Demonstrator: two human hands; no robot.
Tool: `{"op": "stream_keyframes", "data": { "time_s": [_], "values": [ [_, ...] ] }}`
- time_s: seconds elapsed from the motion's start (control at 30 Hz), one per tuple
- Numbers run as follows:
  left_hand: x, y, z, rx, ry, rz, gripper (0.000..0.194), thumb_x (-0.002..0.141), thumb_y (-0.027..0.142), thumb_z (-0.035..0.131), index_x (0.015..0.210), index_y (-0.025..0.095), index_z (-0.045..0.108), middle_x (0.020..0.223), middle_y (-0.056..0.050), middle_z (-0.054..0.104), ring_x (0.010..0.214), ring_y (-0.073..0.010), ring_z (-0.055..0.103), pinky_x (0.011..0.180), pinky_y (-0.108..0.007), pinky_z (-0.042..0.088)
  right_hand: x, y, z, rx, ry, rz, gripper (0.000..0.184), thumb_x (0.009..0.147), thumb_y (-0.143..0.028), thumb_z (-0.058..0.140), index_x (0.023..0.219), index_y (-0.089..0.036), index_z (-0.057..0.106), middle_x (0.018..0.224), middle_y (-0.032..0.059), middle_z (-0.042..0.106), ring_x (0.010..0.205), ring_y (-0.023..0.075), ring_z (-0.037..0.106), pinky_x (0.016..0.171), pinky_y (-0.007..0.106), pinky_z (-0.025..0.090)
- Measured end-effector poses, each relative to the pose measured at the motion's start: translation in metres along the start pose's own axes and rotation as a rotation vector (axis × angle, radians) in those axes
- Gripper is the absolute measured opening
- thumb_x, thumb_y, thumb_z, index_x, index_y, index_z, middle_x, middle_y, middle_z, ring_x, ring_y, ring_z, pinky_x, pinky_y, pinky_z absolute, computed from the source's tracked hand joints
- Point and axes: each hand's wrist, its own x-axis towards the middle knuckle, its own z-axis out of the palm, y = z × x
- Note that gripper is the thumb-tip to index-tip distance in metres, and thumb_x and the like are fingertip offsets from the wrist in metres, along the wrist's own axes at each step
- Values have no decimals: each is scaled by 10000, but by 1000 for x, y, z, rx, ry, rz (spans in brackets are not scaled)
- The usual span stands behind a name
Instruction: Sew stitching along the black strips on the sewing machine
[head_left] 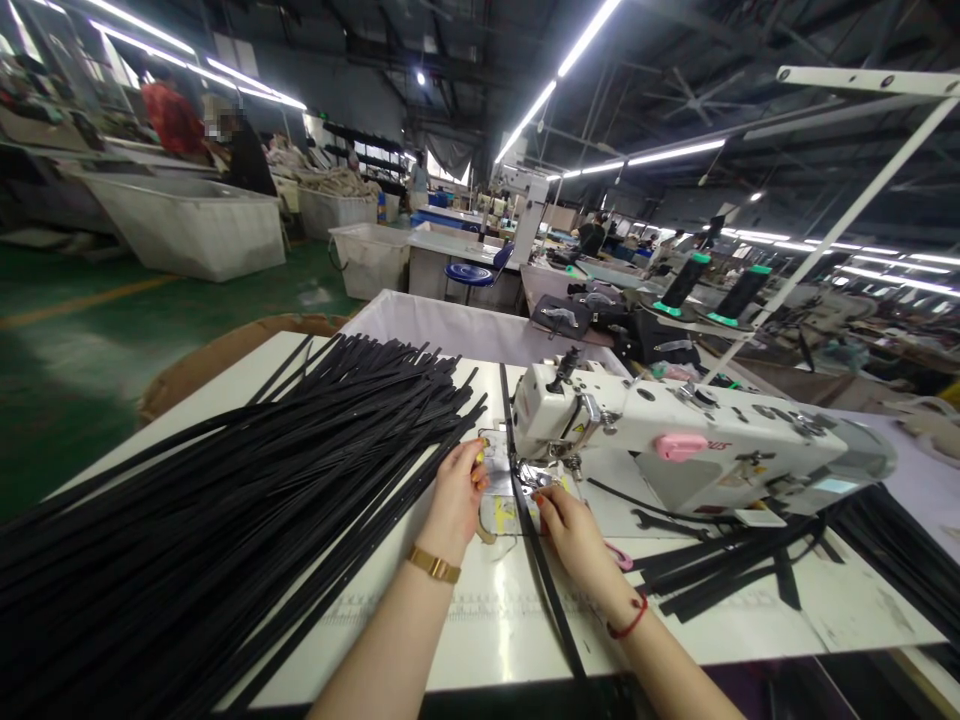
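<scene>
A white sewing machine (592, 410) stands on the table, and a long black strap (541, 570) runs under its needle area toward the table's front edge. My left hand (459, 488) is just left of the strap, its fingers curled together beside a small yellow patch; whether anything is in them is hidden. My right hand (564, 520) is to the right of the strap by the presser foot (534, 474), its thumb and forefinger pinched close to the strap's edge. What lies between those fingertips is too small to make out. A metal plate (496, 480) with yellow marks lies under the work.
A big pile of black straps (247, 490) covers the table's left side. Shorter black strips (712, 570) and pink-handled scissors (619, 557) lie to the right. Behind stand a white bin (450, 325) and black thread cones (684, 283). Co-workers are farther back.
</scene>
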Motion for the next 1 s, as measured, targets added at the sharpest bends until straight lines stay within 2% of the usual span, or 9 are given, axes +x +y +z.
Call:
{"op": "stream_keyframes", "data": {
  "time_s": [0.23,0.5,0.6,0.77,0.87,1.0],
  "values": [
    [2,-2,-2,-5,-10,8,299,563,248,829,707,143,589,666,57,476,486,-26,349,429,-167,254,-1,2,3,62,19,16,236,930,-308,400,854,-197,594,668,11,584,649,193,540,650,313,386],
    [1,-2,-1,0,-17,17,292,564,249,832,698,141,596,666,57,483,478,-24,352,424,-168,252,1,10,12,297,-11,141,219,900,-366,447,930,-201,588,579,-33,494,465,129,418,460,265,305],
    [0,-2,0,-1,-16,17,302,561,250,835,713,137,601,706,46,513,484,-21,360,428,-166,260,4,8,7,441,-84,185,228,881,-399,473,914,-200,579,583,-51,471,403,88,344,388,238,234],
    [1,-3,-1,-13,-18,18,312,548,249,840,708,137,596,699,52,500,487,-22,367,428,-165,259,10,-2,-18,663,-298,293,263,828,-442,572,894,-187,564,594,-79,463,370,30,256,324,172,151],
    [1,-3,-1,-10,-17,19,315,546,253,840,716,135,603,708,48,511,485,-22,367,424,-166,255,17,-7,-32,734,-392,369,269,808,-422,626,871,-165,580,583,-80,474,359,7,258,301,133,180],
    [2,-4,-2,-2,-13,18,315,543,251,840,727,135,613,714,42,523,486,-24,371,420,-168,256,25,-12,-39,753,-442,410,229,815,-359,636,872,-138,616,542,-70,488,336,15,335,304,130,336]
  ]
}}
